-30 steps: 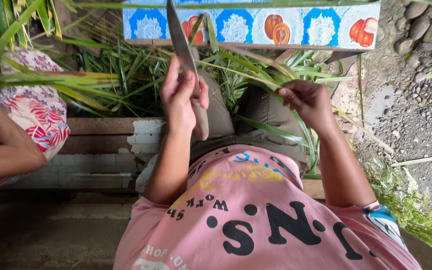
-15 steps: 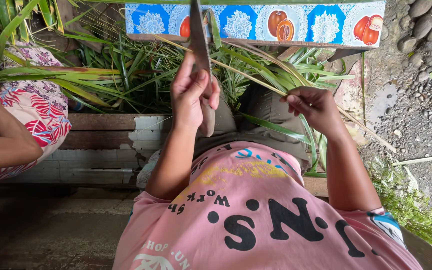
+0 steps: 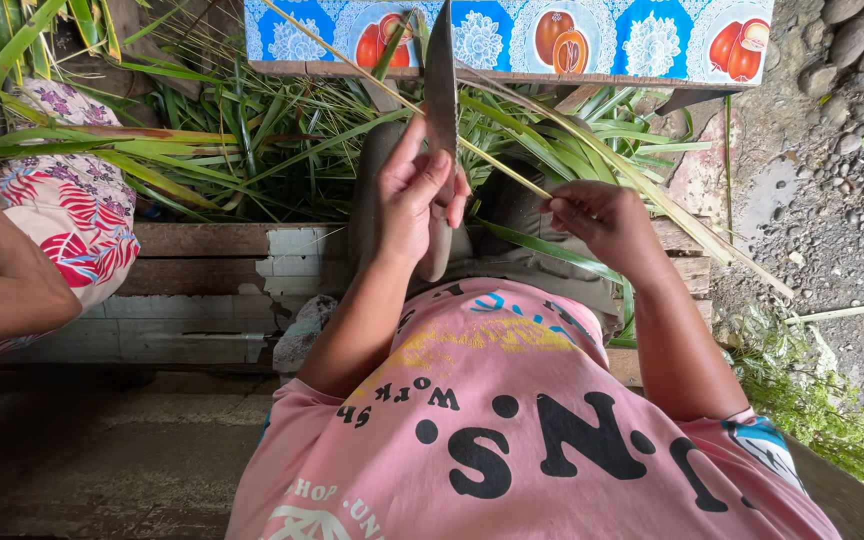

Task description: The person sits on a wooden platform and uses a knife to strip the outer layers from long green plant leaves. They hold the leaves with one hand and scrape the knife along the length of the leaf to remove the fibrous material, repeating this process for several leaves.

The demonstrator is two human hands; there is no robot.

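Head view: the left hand (image 3: 414, 200) grips a knife (image 3: 441, 85), blade pointing up-frame toward the patterned cloth (image 3: 652, 40). The right hand (image 3: 597, 220) pinches a pale leaf strip (image 3: 512, 170) running diagonally across the blade, above heaped green leaves (image 3: 252, 150).

The left hand (image 3: 414, 195) grips a long knife (image 3: 441, 85) by its handle, blade pointing away from the body. The right hand (image 3: 597, 222) pinches a thin pale leaf rib (image 3: 472, 148) that runs slantwise across the blade, seemingly touching it, though the contact is hard to make out. Green leaves (image 3: 252, 140) lie heaped over a wooden bench (image 3: 202, 270). Beyond stands a blue patterned board (image 3: 652, 40). Another person's arm (image 3: 7, 270) rests at far left.
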